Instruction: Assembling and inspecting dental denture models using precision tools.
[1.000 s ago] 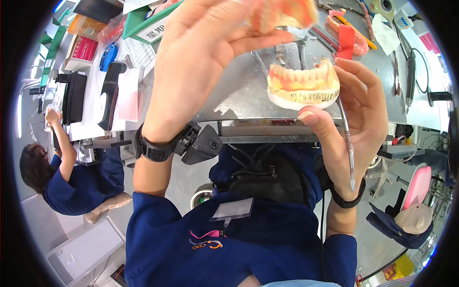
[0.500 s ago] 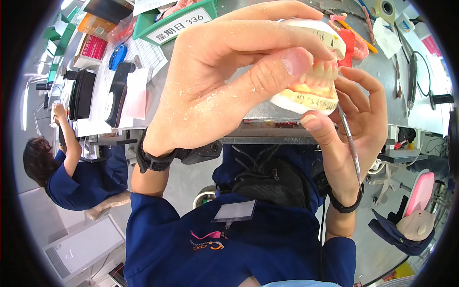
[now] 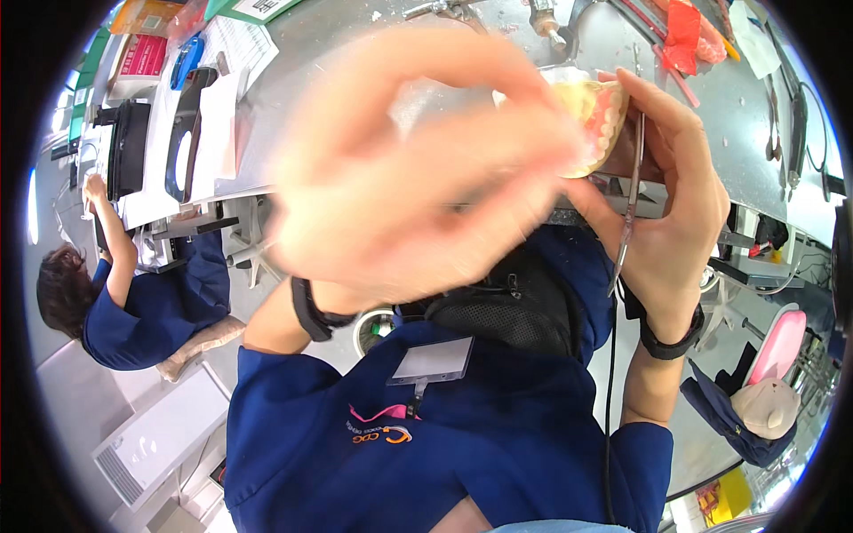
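My right hand [image 3: 677, 191] grips a dental model [image 3: 606, 124] with a row of teeth set in pink wax on a yellowish base. A slim metal carving tool [image 3: 632, 200] also lies in this hand, running down across the palm toward the wrist. My left hand [image 3: 413, 191] is in front of the bench and beside the model, smeared by motion. Its fingertips overlap the model's left side. Whether that hand holds anything is hidden by the blur.
Red wax pieces [image 3: 682, 37] and metal fittings [image 3: 548, 28] lie on the far bench. Hand tools [image 3: 773, 120] lie at right. Papers [image 3: 235, 49] and a black case [image 3: 133, 147] are at left. A co-worker [image 3: 147, 298] sits at left; a pink chair [image 3: 778, 345] stands at right.
Before, both hands held the stacked upper and lower models together. Now the teeth in my right hand face differently, and my left hand has moved lower, blurred. The view has shifted over the bench.
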Action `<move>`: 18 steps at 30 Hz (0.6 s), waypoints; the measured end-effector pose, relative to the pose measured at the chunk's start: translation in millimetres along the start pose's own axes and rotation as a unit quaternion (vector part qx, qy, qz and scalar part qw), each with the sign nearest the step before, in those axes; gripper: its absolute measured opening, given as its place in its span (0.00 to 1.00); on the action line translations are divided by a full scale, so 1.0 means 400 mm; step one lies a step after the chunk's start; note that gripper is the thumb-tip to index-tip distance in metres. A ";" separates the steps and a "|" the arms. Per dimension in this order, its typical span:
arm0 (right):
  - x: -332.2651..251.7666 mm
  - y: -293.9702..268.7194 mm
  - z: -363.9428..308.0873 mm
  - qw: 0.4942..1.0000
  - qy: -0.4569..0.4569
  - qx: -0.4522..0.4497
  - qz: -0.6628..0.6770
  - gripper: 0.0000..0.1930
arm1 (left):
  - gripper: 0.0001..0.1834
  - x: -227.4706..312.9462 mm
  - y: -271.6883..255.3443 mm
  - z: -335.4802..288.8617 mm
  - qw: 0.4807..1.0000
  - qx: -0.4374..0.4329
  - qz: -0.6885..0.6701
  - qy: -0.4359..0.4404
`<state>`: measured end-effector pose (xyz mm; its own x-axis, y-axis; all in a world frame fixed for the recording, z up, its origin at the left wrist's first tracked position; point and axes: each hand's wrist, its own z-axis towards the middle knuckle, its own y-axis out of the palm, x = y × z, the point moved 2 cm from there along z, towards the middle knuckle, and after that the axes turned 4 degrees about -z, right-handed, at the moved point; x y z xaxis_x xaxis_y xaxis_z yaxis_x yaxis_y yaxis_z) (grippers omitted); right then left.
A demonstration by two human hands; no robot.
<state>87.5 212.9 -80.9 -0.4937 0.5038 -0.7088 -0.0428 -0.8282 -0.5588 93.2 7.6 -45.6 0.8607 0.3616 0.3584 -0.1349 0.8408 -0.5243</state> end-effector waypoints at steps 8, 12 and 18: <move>0.011 0.014 -0.009 0.999 0.009 0.012 0.046 0.37 | 0.21 -0.031 0.098 -0.040 0.999 0.023 -0.029 -0.004; 0.014 0.013 -0.005 0.996 0.005 0.031 0.087 0.38 | 0.20 -0.043 0.109 -0.039 0.998 0.040 -0.051 0.014; 0.010 0.020 0.004 0.988 0.009 0.057 0.146 0.37 | 0.19 -0.058 0.112 -0.046 0.995 0.049 -0.065 0.057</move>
<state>83.9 208.0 -87.3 -0.4840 0.2437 -0.8404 0.0011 -0.9603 -0.2791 76.1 29.4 -91.7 0.9236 0.2029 0.3252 -0.0603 0.9147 -0.3995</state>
